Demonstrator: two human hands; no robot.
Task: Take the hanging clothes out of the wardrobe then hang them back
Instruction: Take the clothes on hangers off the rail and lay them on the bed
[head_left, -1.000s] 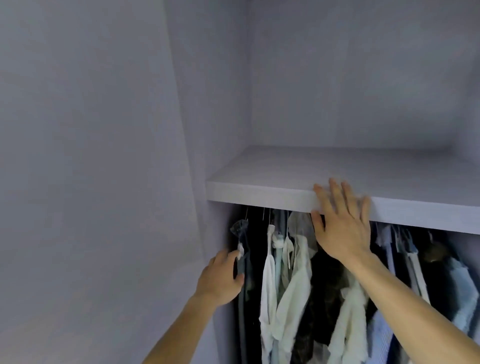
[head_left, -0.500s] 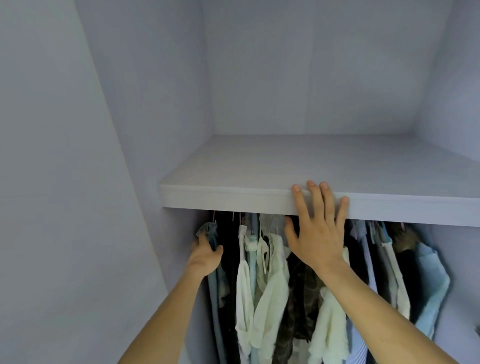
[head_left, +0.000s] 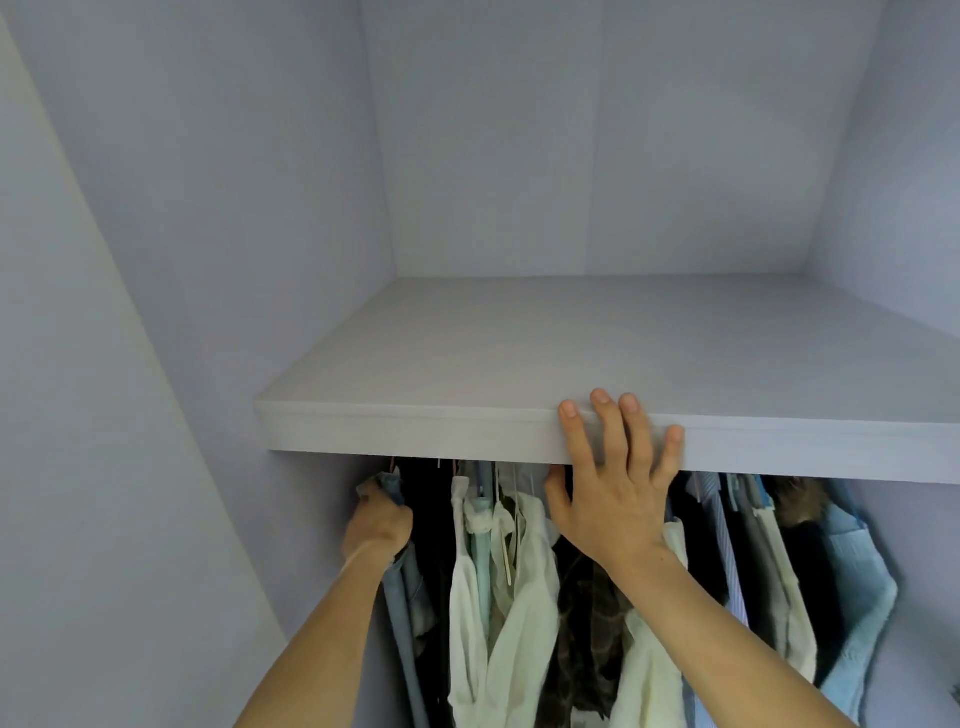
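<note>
The wardrobe (head_left: 597, 156) is split by a pale shelf (head_left: 519, 353). Below the shelf the clothes (head_left: 524, 613) hang packed close together. Their tops and whatever they hang from are hidden behind the shelf's front edge. Only a few thin hanger hooks (head_left: 392, 462) show just under that edge.

From the shelf's left end rightward hang a grey-blue garment (head_left: 402, 597), a black one (head_left: 431, 519) and several cream shirts (head_left: 467, 597). Next come a dark checked piece (head_left: 582, 623) and a striped blue shirt (head_left: 719, 540). Under the right end are a brown furry collar (head_left: 795, 501) and a light blue garment (head_left: 857, 582).

The left hand (head_left: 379, 525) is below the shelf's left end, curled round the top of the grey-blue garment; its fingertips are buried in the cloth. The right hand (head_left: 613, 499) lies flat against the shelf's front edge near the middle. Its fingers (head_left: 605, 415) are straight and spread with the tips over the top lip, and the thumb reaches just under the shelf.

The shelf's front edge overhangs the hooks. The right forearm crosses in front of the checked piece and some cream cloth. The left side wall (head_left: 249, 234) stands just beside the grey-blue garment, leaving a narrow strip below the shelf's left end. The clothes' near side is open, crossed by the two forearms.
</note>
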